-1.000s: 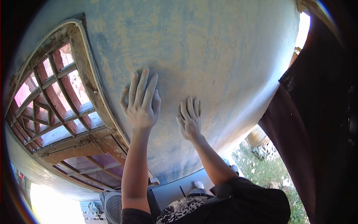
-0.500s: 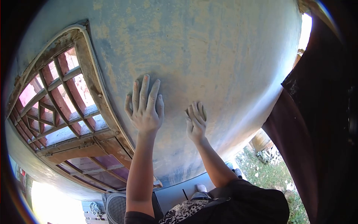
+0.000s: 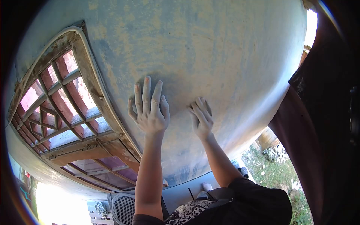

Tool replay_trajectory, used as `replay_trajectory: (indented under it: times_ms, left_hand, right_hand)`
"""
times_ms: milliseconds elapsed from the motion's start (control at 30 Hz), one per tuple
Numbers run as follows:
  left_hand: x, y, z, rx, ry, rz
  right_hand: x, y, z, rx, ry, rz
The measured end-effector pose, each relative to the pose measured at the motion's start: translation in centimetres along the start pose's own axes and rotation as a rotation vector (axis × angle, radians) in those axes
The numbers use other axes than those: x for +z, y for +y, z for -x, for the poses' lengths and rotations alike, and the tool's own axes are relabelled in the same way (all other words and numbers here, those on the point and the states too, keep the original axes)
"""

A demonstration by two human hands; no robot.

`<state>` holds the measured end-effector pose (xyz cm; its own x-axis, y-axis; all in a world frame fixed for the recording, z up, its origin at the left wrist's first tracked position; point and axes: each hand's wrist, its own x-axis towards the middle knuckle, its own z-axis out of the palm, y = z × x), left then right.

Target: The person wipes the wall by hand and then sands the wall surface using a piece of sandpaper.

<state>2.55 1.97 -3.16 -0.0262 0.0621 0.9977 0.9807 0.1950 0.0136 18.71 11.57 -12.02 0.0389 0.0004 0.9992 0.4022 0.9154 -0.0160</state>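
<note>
A pale blue wall with patchy beige areas fills the middle of the view. Fingers spread, my left hand lies flat against it, holding nothing. My right hand is lower and to the right, its fingers pressed together against the wall. Under those fingers is a small thin dark-edged piece, which looks like folded sandpaper; most of it is hidden. Whitish dust coats both hands and wrists.
On the left is a wooden-framed window with a lattice of bars. A dark speaker-like box stands below it. Dark cloth hangs on the right. Grass with pale debris shows at lower right.
My right hand has shifted slightly up and to the right over the wall. My left hand stays flat on the wall, while the view has moved a little.
</note>
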Motion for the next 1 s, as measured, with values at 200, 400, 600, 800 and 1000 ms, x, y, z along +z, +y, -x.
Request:
replay_trajectory:
  times_ms: [200, 400, 600, 800, 1000]
  left_hand:
    - [-0.1, 0.1, -0.2, 0.002, 0.016, 0.009]
    - [0.0, -0.1, -0.1, 0.014, 0.032, 0.011]
    - [0.5, -0.1, 0.1, 0.001, 0.044, -0.006]
    - [0.8, 0.0, 0.6, -0.014, 0.047, 0.0]
    - [1.4, 0.7, 4.9, -0.056, -0.055, -0.046]
  right_hand:
    - [0.7, -0.5, -7.5, 0.102, 0.219, 0.035]
    - [-0.8, -2.1, -2.0, 0.022, 0.024, -0.033]
    - [-0.3, -0.2, -6.7, 0.076, 0.166, -0.084]
    - [1.0, -2.3, -1.7, 0.027, 0.08, 0.035]
    - [-0.1, -0.9, -0.6, 0.042, -0.038, -0.028]
